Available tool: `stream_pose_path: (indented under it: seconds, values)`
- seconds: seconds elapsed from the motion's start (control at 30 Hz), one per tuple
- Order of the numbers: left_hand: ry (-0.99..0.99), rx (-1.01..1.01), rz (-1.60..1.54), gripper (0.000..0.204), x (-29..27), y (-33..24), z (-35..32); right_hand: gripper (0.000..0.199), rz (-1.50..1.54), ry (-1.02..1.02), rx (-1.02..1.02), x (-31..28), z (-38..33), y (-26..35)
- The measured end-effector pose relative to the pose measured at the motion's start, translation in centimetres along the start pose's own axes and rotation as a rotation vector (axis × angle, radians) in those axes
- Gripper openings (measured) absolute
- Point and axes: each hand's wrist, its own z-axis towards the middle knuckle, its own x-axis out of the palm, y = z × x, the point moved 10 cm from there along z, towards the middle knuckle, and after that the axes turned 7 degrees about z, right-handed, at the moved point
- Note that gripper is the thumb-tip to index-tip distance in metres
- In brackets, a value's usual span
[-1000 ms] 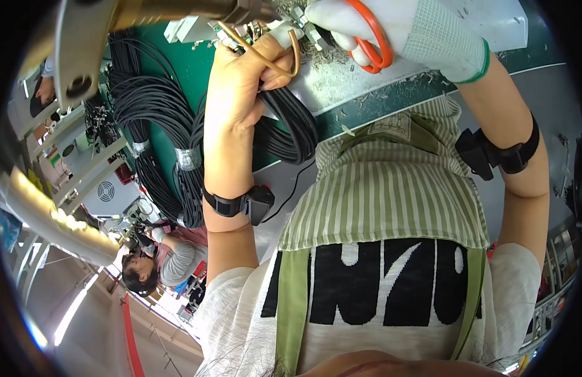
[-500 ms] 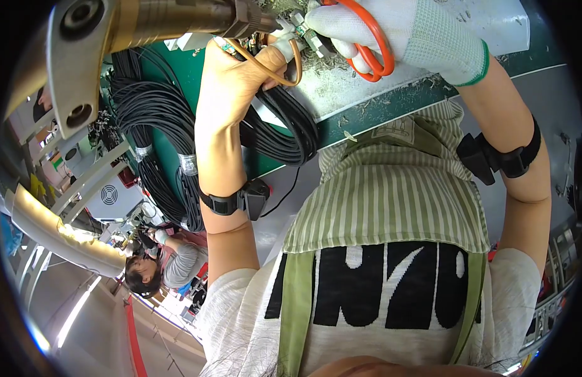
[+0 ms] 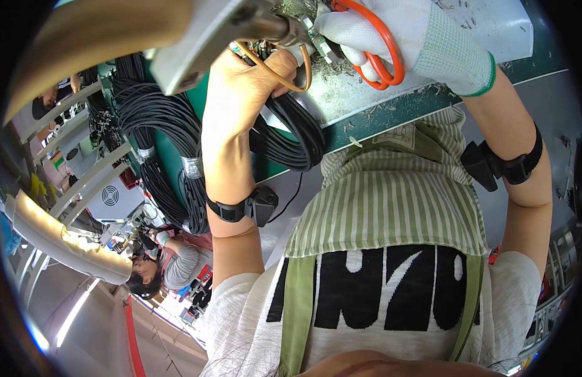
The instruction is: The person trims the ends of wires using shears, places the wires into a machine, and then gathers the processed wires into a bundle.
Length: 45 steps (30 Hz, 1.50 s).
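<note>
My bare left hand (image 3: 244, 91) is closed near the top, its thumb bent inward and its tip wrapped in white. A coil of black cable (image 3: 294, 141) hangs below it, its upper end running into the grip. A curved tan loop (image 3: 308, 69) crosses in front of the thumb. My right hand (image 3: 404, 41), in a white knitted glove, is closed through orange loop handles (image 3: 392, 47) like those of scissors; no blades show. Its index finger reaches toward a small metal block (image 3: 325, 47) between the hands. The fingertips of my left hand are partly hidden.
A blurred metal machine arm (image 3: 203, 44) fills the upper left, close overhead. Coiled black cables (image 3: 159, 113) lie on the green bench at left. Clippings litter a pale metal plate (image 3: 366, 97). Another person (image 3: 184, 264) works at the lower left, beside a lit lamp (image 3: 65, 242).
Both hands and the bench have shifted slightly right and down in view. The machine arm looms larger and more blurred. Both grips look the same.
</note>
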Motion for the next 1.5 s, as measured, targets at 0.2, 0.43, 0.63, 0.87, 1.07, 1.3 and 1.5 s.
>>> stream_pose_path:
  seconds: [0.2,0.43,0.63,0.87,1.07,1.3,1.5]
  values:
    - [0.021,-0.013,-0.039,0.010,0.0,0.4,0.2,0.018,0.254,0.074,-0.083,0.2,0.1,-0.6]
    - [-0.013,0.022,-0.042,0.012,0.4,-0.3,0.1,0.022,-0.251,-0.106,0.154,0.0,0.3,0.1]
    - [0.101,0.001,-0.411,0.009,1.4,1.3,0.3,0.027,-0.257,-0.196,0.239,-0.8,0.6,-0.8]
    - [0.094,0.034,-0.309,0.011,1.2,0.5,0.6,0.029,-0.394,-0.182,0.237,-0.7,0.8,-0.3]
    - [0.038,0.024,-0.205,0.009,1.4,0.1,0.7,0.029,-0.423,-0.155,0.151,-0.9,0.5,0.5]
    - [0.054,0.068,-0.227,0.011,1.4,-0.5,0.9,0.027,-0.330,-0.134,0.131,-0.9,0.2,0.6]
    - [0.054,0.059,-0.221,0.013,1.6,-0.3,0.8,0.019,-0.072,0.009,-0.023,-0.5,0.2,0.0]
